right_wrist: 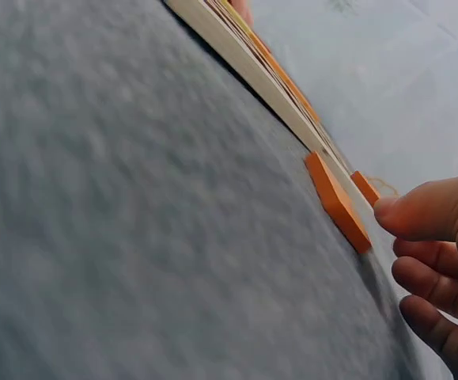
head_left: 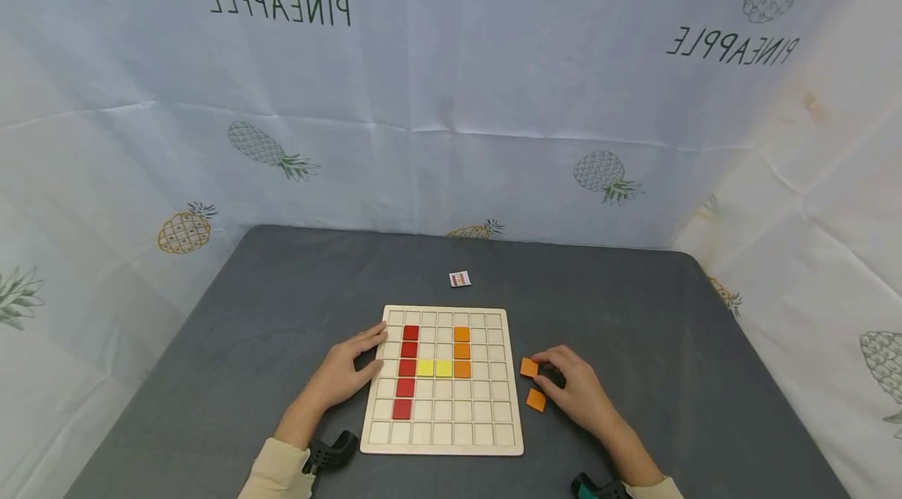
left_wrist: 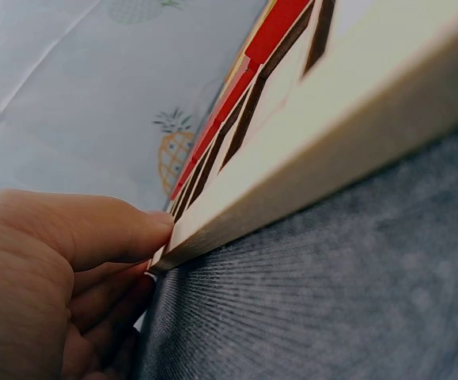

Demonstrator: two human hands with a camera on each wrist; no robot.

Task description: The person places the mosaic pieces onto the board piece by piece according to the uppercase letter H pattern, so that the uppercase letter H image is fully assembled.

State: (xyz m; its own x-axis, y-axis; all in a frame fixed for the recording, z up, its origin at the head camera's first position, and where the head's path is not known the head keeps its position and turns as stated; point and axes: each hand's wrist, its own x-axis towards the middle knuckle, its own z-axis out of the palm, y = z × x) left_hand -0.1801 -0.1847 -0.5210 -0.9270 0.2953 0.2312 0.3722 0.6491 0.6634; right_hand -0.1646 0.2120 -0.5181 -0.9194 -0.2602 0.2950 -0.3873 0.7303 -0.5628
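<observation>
A pale wooden grid board (head_left: pixel 431 434) lies on the table. Down its left part runs a column of several red tiles (head_left: pixel 405 387). Two yellow tiles (head_left: pixel 434 368) join this column to three orange tiles (head_left: pixel 461 352) on the right. My left hand (head_left: pixel 341 375) rests against the board's left edge, thumb (left_wrist: pixel 126 233) and fingertips touching it. To the right of the board, my right hand (head_left: pixel 579 392) pinches a loose orange tile (head_left: pixel 529 367) between thumb and index finger. A second orange tile (head_left: pixel 536 399) lies just nearer, beside the thumb.
A small patterned card (head_left: pixel 460 279) lies behind the board. Dark grey cloth covers the table (head_left: pixel 620 303). At the back hangs a white curtain (head_left: pixel 451 76) with pineapple prints. Black bands sit at both wrists.
</observation>
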